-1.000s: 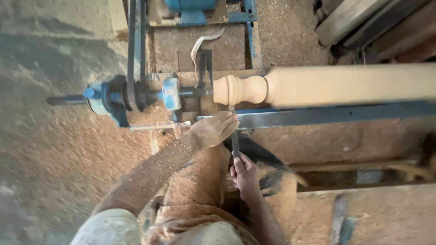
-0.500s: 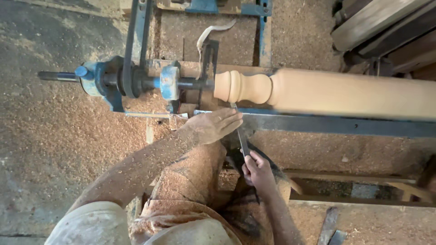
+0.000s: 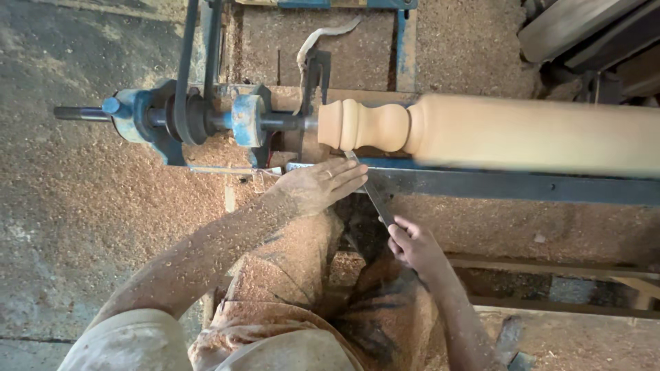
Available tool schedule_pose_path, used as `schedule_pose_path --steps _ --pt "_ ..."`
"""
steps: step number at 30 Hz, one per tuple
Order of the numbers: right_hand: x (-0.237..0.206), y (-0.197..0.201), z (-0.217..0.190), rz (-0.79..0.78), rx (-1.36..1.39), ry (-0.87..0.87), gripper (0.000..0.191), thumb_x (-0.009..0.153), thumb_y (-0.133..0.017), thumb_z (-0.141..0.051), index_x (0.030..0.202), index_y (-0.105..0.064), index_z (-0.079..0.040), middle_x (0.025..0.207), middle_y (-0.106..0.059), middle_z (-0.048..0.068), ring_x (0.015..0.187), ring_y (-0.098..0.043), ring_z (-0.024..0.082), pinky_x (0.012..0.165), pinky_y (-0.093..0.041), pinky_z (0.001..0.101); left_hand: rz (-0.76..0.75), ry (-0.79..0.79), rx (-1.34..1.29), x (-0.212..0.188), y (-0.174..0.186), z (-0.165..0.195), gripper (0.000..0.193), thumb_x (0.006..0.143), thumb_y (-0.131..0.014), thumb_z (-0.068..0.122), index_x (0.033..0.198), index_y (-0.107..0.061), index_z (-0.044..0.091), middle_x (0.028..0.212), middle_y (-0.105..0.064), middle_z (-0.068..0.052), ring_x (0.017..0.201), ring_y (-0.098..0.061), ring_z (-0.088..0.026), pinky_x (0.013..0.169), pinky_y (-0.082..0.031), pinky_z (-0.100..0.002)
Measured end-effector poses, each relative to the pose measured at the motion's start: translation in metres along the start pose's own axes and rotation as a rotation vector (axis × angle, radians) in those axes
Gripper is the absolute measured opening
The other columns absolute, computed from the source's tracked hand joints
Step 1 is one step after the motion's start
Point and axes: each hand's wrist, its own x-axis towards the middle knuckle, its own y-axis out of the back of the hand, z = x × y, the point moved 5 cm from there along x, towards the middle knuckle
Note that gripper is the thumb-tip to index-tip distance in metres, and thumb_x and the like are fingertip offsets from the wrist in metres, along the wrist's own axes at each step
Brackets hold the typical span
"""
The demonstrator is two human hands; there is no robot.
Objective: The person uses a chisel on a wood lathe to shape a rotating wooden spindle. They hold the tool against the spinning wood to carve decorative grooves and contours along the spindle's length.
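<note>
The wooden spindle (image 3: 495,134) lies mounted in the blue lathe (image 3: 206,117), long axis horizontal, turned end pointing left. Keep the chisel (image 3: 371,192) bedded on the steel tool rest (image 3: 509,184), edge at the bead. The left hand (image 3: 320,184) lies flat, pressing the blade down; the right hand (image 3: 412,244) is clenched around the handle.

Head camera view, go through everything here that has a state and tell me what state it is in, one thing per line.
Pale turned wooden spindle: mounted on the lathe, motion-blurred.
Blue metal lathe headstock: black belt on its pulley.
Long steel chisel: tip at the spindle, lying across the grey tool rest.
Left hand: flat over the chisel.
Right hand: grip shut on the chisel.
</note>
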Motion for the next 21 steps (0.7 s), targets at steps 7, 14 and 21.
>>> schedule_pose_path --steps 7,14,21 --pt "0.015 0.025 0.001 0.004 -0.088 -0.034 0.063 0.099 -0.059 -0.027 0.153 -0.043 -0.001 0.063 -0.054 -0.001 0.05 -0.044 0.007 0.043 -0.035 0.0231 -0.038 -0.009 -0.036 0.004 0.011 -0.002 0.07 0.092 -0.053 0.021 0.157 -0.037 -0.001 0.162 -0.04 -0.016 0.145 -0.045 -0.028 0.121 -0.036 -0.04" --pt "0.033 0.047 0.0 -0.06 -0.16 -0.039 0.066 0.099 -0.059 -0.027 0.155 -0.038 0.001 0.061 -0.052 0.001 0.045 -0.041 0.01 0.04 -0.033 0.0262 -0.034 0.025 -0.015 0.006 0.009 -0.001 0.069 0.089 -0.048 0.02 0.155 -0.038 0.002 0.163 -0.039 -0.014 0.147 -0.043 -0.026 0.123 -0.034 -0.039" --pt "0.025 0.038 -0.03 -0.127 -0.487 0.057 0.052 0.102 -0.048 -0.035 0.143 -0.053 -0.003 0.06 -0.056 -0.002 0.048 -0.05 0.009 0.044 -0.046 0.0252 -0.082 0.018 0.027 0.004 -0.004 -0.001 0.067 0.091 -0.047 0.021 0.154 -0.035 0.004 0.162 -0.036 -0.013 0.148 -0.039 -0.025 0.124 -0.031 -0.041"
